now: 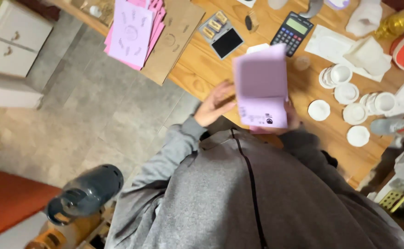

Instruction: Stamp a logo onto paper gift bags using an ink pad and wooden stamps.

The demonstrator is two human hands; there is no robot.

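A folded pink card [261,87] is held over the wooden table [197,69], blurred at its top. My right hand [292,121] grips its lower right edge, mostly hidden behind the card. My left hand [215,103] is beside the card's left edge with fingers spread; whether it touches the card is unclear. Grey sleeves cover both arms.
A stack of pink cards [133,32] lies on brown cardboard [174,37] at the table's left. A calculator [292,32], a black ink pad [226,42], small stamps [213,25] and several white round lids [349,97] sit nearby. A grey gas cylinder [87,191] stands on the floor.
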